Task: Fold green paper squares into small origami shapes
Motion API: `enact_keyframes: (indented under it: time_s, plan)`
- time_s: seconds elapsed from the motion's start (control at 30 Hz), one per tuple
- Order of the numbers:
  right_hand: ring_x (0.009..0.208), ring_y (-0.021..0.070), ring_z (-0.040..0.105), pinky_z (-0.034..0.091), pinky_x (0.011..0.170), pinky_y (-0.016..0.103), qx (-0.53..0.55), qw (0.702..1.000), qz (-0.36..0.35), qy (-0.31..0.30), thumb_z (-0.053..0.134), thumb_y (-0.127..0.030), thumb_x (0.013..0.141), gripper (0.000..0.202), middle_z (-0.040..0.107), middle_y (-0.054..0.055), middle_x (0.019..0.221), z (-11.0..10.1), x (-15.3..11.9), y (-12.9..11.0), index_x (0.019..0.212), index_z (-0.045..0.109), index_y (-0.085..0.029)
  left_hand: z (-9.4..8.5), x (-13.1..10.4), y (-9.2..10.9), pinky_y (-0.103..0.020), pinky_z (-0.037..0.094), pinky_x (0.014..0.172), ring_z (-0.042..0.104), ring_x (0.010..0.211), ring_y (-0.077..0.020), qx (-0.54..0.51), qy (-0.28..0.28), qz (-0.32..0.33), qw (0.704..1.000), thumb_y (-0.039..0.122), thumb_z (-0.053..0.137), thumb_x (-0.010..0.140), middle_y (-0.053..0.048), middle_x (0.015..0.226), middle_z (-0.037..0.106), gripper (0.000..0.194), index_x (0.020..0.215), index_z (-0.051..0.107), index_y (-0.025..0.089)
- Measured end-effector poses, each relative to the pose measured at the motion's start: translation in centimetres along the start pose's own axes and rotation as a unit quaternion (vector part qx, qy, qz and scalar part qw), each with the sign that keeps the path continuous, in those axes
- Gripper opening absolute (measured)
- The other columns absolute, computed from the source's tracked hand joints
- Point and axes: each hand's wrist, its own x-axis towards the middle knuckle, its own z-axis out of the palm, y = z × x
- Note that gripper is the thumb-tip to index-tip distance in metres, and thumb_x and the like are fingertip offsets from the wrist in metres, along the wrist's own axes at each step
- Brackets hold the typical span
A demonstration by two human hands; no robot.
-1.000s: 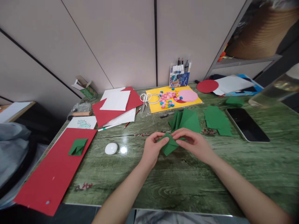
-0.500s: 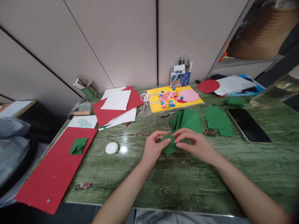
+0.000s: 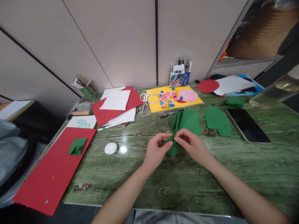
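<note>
Between my two hands is a small piece of green paper (image 3: 173, 150), held just above the table. My left hand (image 3: 157, 148) pinches its left side, thumb against fingers. On the other side my right hand (image 3: 192, 144) pinches the paper too, its fingertips close to the left thumb. Part of the paper is hidden behind the fingers. Right behind the hands lie folded green paper pieces (image 3: 190, 119), standing up in pleats on their left. A stack of flat green paper (image 3: 217, 120) is farther right. At the left, a folded green square (image 3: 78, 146) rests on a red card (image 3: 56, 171).
A white oval object (image 3: 111, 148) sits left of my hands. Scissors (image 3: 144, 100) lie beside a yellow sheet (image 3: 153, 107) bearing colourful pompoms (image 3: 166, 97). A pen pack (image 3: 180, 75) stands against the wall. A phone (image 3: 248, 125) and a clear container (image 3: 272, 93) are at the right.
My right hand has drawn in toward the left, its fingers now pinching closer to the left thumb. The green paper has tilted and shifted slightly right.
</note>
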Motion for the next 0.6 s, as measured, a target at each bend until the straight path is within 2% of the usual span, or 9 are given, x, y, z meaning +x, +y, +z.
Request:
enact_keyframes:
  time_s: [0.4, 0.6]
  plan:
    - [0.069, 0.0157, 0.054, 0.044, 0.062, 0.026, 0.051, 0.996, -0.018, 0.070, 0.053, -0.028, 0.081, 0.007, 0.056, 0.001, 0.074, 0.9, -0.4, -0.3, 0.079, 0.052, -0.022, 0.5, -0.5, 0.3, -0.028, 0.045, 0.076, 0.059, 0.087, -0.0173, 0.004, 0.011, 0.002, 1.000, 0.015, 0.065, 0.068, -0.005, 0.095, 0.065, 0.026, 0.094, 0.063, 0.019]
    - [0.073, 0.0161, 0.055, 0.045, 0.065, 0.027, 0.051, 0.995, -0.014, 0.087, 0.053, -0.026, 0.082, 0.005, 0.058, 0.001, 0.079, 1.2, -0.7, -0.3, 0.083, 0.054, -0.022, 0.9, -0.6, 0.4, -0.027, 0.046, 0.075, 0.059, 0.090, -0.0180, 0.007, 0.035, 0.001, 0.999, 0.013, 0.068, 0.064, -0.005, 0.097, 0.065, 0.029, 0.092, 0.063, 0.019]
